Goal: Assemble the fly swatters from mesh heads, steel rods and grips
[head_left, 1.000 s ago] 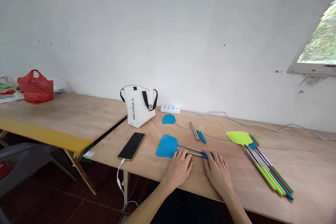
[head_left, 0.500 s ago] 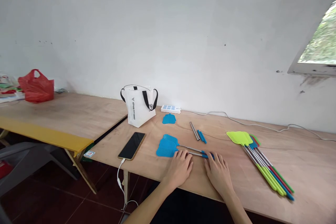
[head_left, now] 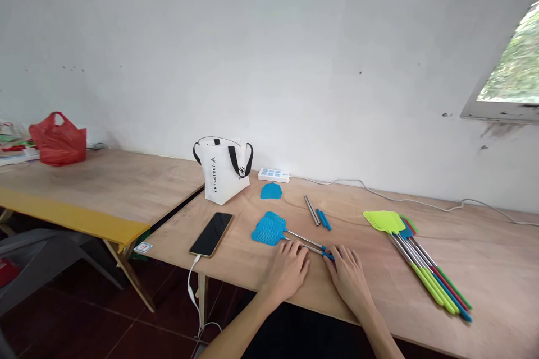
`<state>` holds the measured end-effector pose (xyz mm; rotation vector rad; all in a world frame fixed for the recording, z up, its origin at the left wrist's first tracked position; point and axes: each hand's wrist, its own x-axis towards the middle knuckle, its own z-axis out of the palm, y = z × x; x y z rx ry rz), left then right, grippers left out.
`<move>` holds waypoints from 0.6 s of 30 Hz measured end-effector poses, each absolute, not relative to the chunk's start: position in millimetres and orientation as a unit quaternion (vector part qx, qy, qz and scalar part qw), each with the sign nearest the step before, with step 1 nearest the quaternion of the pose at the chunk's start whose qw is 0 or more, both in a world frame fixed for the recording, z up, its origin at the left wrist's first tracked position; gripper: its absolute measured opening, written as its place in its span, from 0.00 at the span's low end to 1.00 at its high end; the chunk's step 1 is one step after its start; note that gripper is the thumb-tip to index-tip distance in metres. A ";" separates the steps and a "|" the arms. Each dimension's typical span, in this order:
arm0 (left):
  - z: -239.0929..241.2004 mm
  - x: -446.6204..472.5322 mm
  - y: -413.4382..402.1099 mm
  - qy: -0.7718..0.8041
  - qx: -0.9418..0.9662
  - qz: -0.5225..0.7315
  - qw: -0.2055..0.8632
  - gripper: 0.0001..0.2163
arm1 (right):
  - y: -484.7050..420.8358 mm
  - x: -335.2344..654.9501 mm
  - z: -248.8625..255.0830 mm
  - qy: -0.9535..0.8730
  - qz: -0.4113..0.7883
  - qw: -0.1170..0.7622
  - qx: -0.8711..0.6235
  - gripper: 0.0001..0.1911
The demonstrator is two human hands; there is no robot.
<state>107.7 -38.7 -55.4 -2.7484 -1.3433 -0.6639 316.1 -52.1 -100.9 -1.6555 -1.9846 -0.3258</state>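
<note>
Two blue fly swatters (head_left: pixel 268 228) with silver shafts lie partly overlapping on the table, heads to the left. My right hand (head_left: pixel 348 274) has its thumb and fingers closed around their blue handles, hiding the ends. My left hand (head_left: pixel 289 268) lies palm down, fingers stretched out, with fingertips at the nearer shaft just right of the head. Behind them lie loose silver tubes (head_left: pixel 312 210) beside short blue handle pieces (head_left: pixel 324 219). A loose blue swatter head (head_left: pixel 271 190) rests farther back.
Several green, blue and red fly swatters (head_left: pixel 421 258) are bunched at the right. A phone (head_left: pixel 211 234) with a white cable, a white bag (head_left: pixel 223 174) and a power strip (head_left: pixel 273 174) stand on the left part. A red plastic bag (head_left: pixel 59 140) sits on the other table.
The two swatters have turned slightly: their heads moved away from me and their handles came nearer. My right hand shifted a little left; my left hand hardly moved.
</note>
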 end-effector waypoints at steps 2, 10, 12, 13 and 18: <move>-55.5 107.5 -38.8 -0.428 -0.878 -0.213 0.003 0.08 | -51.0 317.0 -99.7 -0.757 -0.094 0.277 -0.584 0.16; -58.0 107.0 -38.3 -0.422 -0.880 -0.217 -0.017 0.09 | -53.1 314.7 -97.6 -0.768 -0.084 0.293 -0.563 0.16; -57.9 107.2 -38.0 -0.418 -0.882 -0.216 -0.023 0.08 | -54.2 313.9 -97.4 -0.763 -0.100 0.301 -0.563 0.15; -57.6 107.2 -38.0 -0.416 -0.883 -0.215 -0.025 0.08 | -54.6 313.7 -97.1 -0.759 -0.107 0.306 -0.564 0.15; -56.4 107.5 -38.1 -0.418 -0.883 -0.212 -0.024 0.08 | -54.9 312.2 -95.5 -0.744 -0.115 0.329 -0.571 0.15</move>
